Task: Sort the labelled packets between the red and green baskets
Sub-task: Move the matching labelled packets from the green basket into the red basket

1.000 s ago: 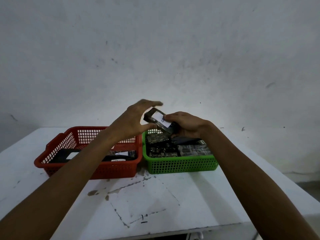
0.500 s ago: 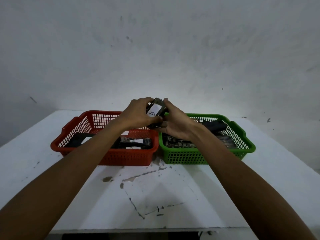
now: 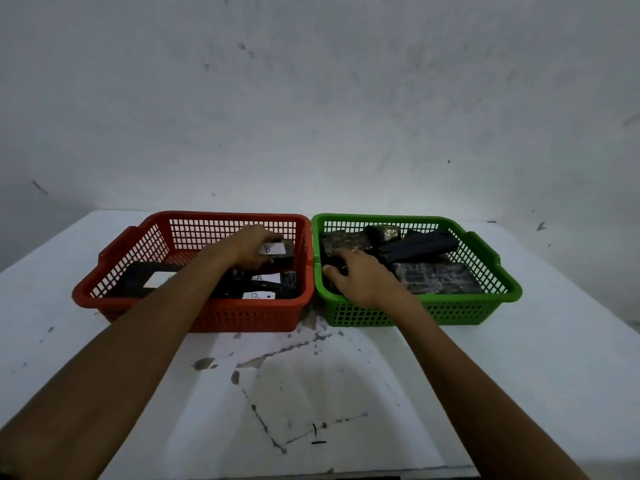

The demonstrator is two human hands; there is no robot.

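Parted now, your left hand (image 3: 247, 245) grips the B packet (image 3: 275, 250) beside the red basket (image 3: 242, 317)'s other Bs — right hand (image 3: 363, 278) clasps the next dark packet (image 3: 333, 264).

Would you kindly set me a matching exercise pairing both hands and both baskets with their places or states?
1. left hand
2. right hand
3. red plastic mesh basket
4. green plastic mesh basket

A. on the white table's right side
B. holds a dark packet with a white B label
C. sits among dark packets
D. on the table's left side

Pairs: 1-B, 2-C, 3-D, 4-A
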